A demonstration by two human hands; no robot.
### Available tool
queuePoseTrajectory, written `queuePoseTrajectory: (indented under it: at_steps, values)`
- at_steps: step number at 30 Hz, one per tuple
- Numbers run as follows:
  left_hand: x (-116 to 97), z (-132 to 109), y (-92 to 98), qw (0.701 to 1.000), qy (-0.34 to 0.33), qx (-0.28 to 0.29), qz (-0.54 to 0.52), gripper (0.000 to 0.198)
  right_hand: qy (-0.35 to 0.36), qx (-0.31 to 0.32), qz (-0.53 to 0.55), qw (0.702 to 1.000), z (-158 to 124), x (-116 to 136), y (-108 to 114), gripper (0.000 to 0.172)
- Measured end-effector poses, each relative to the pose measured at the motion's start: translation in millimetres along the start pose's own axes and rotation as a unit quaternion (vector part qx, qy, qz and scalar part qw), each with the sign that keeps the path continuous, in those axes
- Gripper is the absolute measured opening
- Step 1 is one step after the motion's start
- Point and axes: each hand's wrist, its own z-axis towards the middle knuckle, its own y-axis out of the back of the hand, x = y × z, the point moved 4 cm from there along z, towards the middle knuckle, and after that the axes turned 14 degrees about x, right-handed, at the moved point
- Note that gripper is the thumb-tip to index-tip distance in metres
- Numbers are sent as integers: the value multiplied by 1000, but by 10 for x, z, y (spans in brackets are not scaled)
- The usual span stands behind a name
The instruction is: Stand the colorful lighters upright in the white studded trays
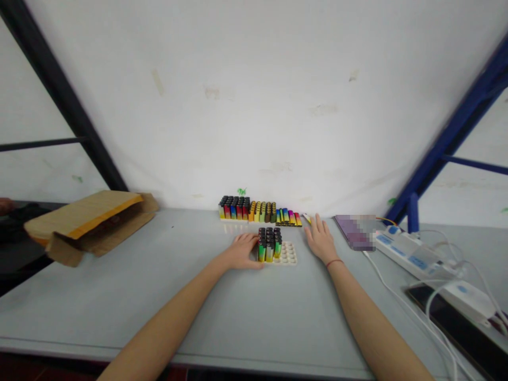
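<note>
My left hand is at the left side of a small white tray with round wells, its thumb along the near edge and its fingers at the far left. Several battery-like cylinders, green-yellow with black tops, stand upright in the tray's left part; wells on the right show bare. My right hand lies flat on the table with fingers spread, holding nothing. Near its fingertips is a single cylinder, partly hidden. Left of it, several multicoloured cylinders lie on their sides.
By the wall stand a block of black-topped cylinders and a yellow-topped group. An open cardboard box is at left. On the right are a purple flat object, a power strip, white cables and a dark phone-like slab.
</note>
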Motion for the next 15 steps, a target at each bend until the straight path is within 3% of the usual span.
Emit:
queuePoseTrajectory:
  at_steps: [4, 10, 15]
  values:
    - [2, -3, 0, 1000, 10, 3, 8, 78, -18, 64, -55, 996, 22, -10, -80, 45]
    - [18, 9, -17, 1000, 11, 7, 11, 80, -62, 17, -94, 994, -16, 47, 116, 35]
    - [18, 6, -12, 1000, 13, 8, 12, 80, -120, 50, -107, 986, -96, 91, 110, 42]
